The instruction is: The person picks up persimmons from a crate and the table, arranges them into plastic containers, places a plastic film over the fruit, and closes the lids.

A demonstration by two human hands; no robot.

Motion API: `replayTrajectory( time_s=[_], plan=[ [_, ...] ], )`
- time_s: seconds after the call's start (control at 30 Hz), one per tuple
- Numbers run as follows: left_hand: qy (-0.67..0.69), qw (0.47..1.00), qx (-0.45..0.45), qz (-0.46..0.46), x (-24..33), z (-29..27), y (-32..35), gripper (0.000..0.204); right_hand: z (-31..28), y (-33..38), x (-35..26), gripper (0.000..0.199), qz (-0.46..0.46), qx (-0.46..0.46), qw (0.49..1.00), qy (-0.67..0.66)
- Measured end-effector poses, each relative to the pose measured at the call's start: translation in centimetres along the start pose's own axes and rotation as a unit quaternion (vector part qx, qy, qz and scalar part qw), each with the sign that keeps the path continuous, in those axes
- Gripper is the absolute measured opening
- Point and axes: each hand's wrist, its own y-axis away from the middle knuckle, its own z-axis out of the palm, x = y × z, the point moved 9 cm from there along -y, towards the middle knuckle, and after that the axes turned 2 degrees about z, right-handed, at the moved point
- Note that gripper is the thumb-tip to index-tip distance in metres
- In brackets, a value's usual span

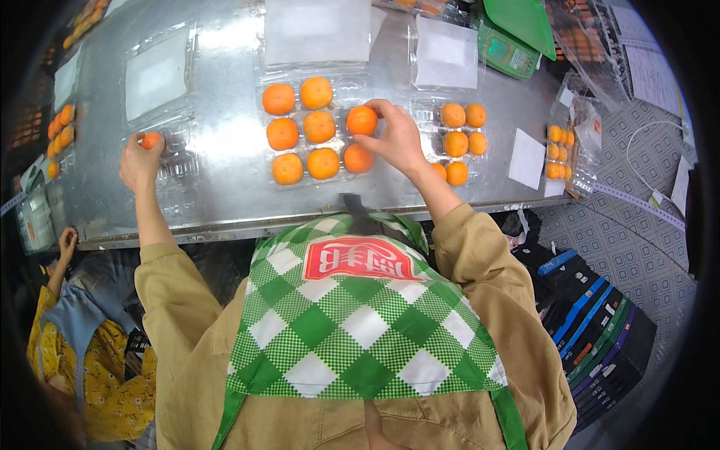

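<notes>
At the left of the metal table, my left hand (140, 166) is closed on an orange (152, 140) over the corner of a see-through plastic tray (180, 166). Only the top of that fruit shows between the fingers. My right hand (397, 139) grips another orange (361, 120) between thumb and fingers, at the right column of the middle plastic tray (346, 84). Below the thumb, in the same column, sits a further orange (358, 158). Several more oranges (319, 127) fill the left and centre columns of this tray in rows.
To the right stands a tray of smaller oranges (456, 144), with a white sheet (527, 159) beyond it. A green scale (507, 51) is at the back right. Stacked dark crates (600, 337) stand on the floor. Another person's hand (68, 241) touches the table's left edge.
</notes>
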Motion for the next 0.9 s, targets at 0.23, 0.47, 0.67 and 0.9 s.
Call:
replayTrajectory(
  time_s=[0.23,0.47,0.67,0.9],
  plan=[
    [0.327,0.938,0.109,0.025,3.3,-4.2,4.1,0.044,0.5,-0.7,-0.9,0.046,-0.052,-0.011,0.995,0.081],
    [0.853,0.348,-0.371,-0.114,18.4,2.4,15.1,0.047,1.7,-0.9,-1.3,0.046,-0.075,-0.045,0.991,0.105],
    [0.829,0.162,-0.519,-0.131,24.6,1.9,20.5,0.051,0.2,-0.6,-3.4,0.053,-0.054,-0.072,0.992,-0.085],
    [0.740,0.500,-0.449,-0.015,24.9,2.5,20.8,0.050,-2.0,1.4,-11.5,0.064,-0.166,-0.070,0.973,-0.141]
  ],
)
